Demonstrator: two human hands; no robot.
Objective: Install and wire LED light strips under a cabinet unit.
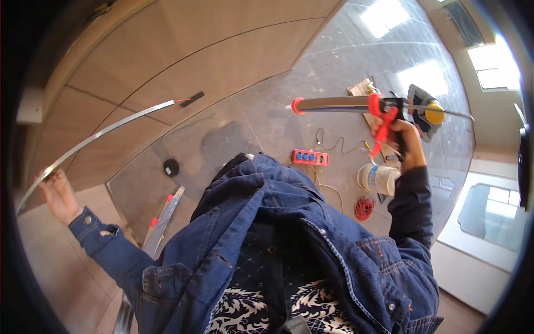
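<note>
My left hand, out at the far left, has its fingers closed around the lower part of a long, thin silver metal strip. The strip slants up and to the right, and a short red wire with a dark end piece comes off its far end. On the right side, my right hand grips the handle of a caulking gun with a metal barrel, red end caps and a red trigger. Its nozzle points left, and its metal rod sticks out to the right.
Wood-coloured panels rise at the upper left. On the grey floor are a red power strip with cables, a whitish bucket, a coil of red wire, a round black object and long wrapped strips.
</note>
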